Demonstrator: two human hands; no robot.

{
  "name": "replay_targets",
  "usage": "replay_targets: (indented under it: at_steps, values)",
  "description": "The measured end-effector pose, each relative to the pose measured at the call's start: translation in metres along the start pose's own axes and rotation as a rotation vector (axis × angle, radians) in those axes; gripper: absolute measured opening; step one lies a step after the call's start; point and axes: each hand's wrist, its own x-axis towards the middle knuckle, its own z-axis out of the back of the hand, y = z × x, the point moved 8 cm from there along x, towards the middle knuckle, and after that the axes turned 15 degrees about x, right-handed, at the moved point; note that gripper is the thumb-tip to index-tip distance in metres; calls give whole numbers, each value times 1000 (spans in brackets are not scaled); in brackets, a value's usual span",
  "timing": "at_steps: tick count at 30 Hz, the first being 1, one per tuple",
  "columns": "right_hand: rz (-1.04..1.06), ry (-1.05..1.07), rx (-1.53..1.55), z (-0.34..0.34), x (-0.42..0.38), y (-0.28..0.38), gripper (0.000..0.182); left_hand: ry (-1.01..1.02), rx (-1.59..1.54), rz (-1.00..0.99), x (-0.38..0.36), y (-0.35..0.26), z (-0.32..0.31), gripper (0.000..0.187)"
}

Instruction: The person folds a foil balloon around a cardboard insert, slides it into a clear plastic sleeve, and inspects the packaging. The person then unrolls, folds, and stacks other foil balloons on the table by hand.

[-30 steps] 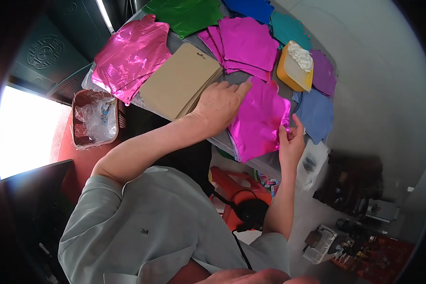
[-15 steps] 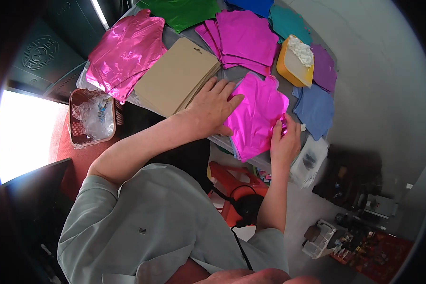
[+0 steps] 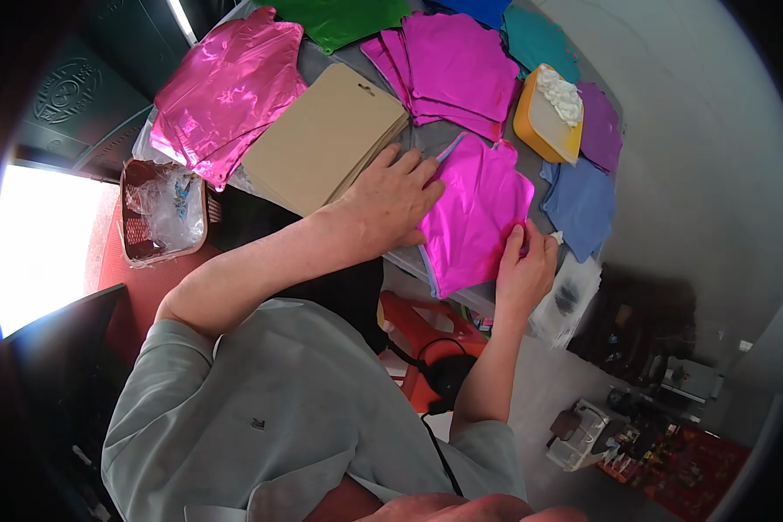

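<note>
A shiny magenta foil piece (image 3: 477, 217), flat with a wavy outline, lies in front of me at the table's near edge. A pale blue layer peeks out beneath its left side. My left hand (image 3: 390, 198) rests with fingers spread on the left edge of the foil, beside a stack of tan cardboard sheets (image 3: 322, 139). At the foil's right edge, my right hand (image 3: 528, 268) pinches the border between thumb and fingers. Just beyond the foil is a pile of similar magenta pieces (image 3: 461, 70).
A yellow tub (image 3: 535, 130) with white crumpled material stands at the right, near blue (image 3: 581, 204), purple (image 3: 600, 126) and teal (image 3: 539, 42) pieces. Pink foil (image 3: 226, 91) and green foil (image 3: 339, 22) lie at the back. A basket (image 3: 130, 209) holds clear plastic; a red stool (image 3: 422, 331) is below.
The foil's surface has become smoother, and its right edge lies flatter under my right hand. My left hand stays at the left edge. The whole view has shifted slightly.
</note>
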Motion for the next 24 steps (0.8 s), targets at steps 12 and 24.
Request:
replay_targets:
  at_steps: [12,24]
  values:
    - [100,24,-9,16,33,27,29,-61,35,-21,-3,0,9,74]
    - [753,212,-231,-99,279,120,29,-30,26,-245,40,25,76,43]
